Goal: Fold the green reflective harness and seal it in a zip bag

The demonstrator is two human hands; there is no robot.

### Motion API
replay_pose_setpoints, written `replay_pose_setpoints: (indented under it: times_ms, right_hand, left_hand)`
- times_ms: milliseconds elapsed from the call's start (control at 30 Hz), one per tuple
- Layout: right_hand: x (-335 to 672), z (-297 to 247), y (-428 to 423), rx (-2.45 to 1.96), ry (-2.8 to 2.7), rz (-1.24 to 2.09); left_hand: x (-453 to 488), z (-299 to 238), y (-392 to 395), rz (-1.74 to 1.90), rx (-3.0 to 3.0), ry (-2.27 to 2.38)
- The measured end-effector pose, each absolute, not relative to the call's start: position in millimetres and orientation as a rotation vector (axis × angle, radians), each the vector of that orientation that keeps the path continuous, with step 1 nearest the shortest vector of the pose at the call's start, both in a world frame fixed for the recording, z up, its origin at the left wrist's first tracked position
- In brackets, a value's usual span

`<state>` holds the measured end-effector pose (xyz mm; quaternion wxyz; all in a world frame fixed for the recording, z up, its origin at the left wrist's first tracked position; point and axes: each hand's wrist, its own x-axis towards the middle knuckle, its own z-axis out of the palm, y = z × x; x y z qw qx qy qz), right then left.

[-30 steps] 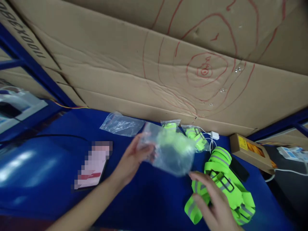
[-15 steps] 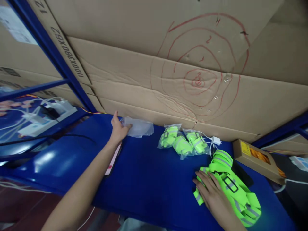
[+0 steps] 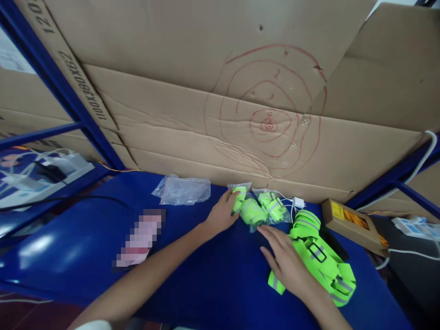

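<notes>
Several clear bags with folded neon-green reflective straps (image 3: pixel 253 211) lie together by the cardboard. My left hand (image 3: pixel 223 211) rests at the leftmost bag, its fingers curved over the bag's edge; whether they grip it I cannot make out. Just below the bags is my right hand (image 3: pixel 283 254), fingers stretched and thumb apart, holding nothing, its fingertips near the middle bag's lower edge. Beside and partly under that hand lies a loose bundle of neon-green reflective straps (image 3: pixel 326 266) with a black buckle. Flat clear plastic bags (image 3: pixel 185 190) lie further left.
A phone (image 3: pixel 140 238), its screen blurred out, lies on the blue table (image 3: pixel 206 284) at left. Upright cardboard (image 3: pixel 165 119) with red rings stands behind. A white charger (image 3: pixel 297 202), a brown box (image 3: pixel 354 227) and a power strip (image 3: pixel 65 172) are around.
My left hand has left the flat clear bags and moved right to the bagged straps. My right hand has shifted off the loose straps, up and left towards the bags.
</notes>
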<state>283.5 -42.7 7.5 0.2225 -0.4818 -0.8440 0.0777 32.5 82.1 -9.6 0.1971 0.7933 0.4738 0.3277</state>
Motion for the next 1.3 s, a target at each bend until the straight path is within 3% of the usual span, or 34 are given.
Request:
replay_pose_setpoints:
  times_ms: [233,367,467,667,867,1167,1300]
  right_hand:
    - [228,-28,-42,-1.309,-1.813,0.998]
    - [228,-55,-46,-1.357,-1.791,0.989]
    - [230,-58,-44,-1.406,-1.798,1.012]
    - [227,-50,-39,-1.433,-1.659,1.240]
    - [225,-45,-38,-1.437,-1.583,1.307]
    - [225,-41,-38,-1.406,-1.595,1.272]
    - [226,-44,-36,-1.479,-1.414,1.227]
  left_hand:
    - [-13,-12,-1,0.959,2.237,1.081]
    - [-32,-12,-62,0.553,2.439,0.902]
    - [-56,-14,-72,0.503,2.546,0.936]
    - [-146,-29,-46,0.682,2.533,1.843]
    - [-195,-48,-49,0.688,2.389,2.153]
    - [-161,-28,-51,0.794,2.209,2.317]
    - [-85,-19,-64,0.807,2.270,1.854]
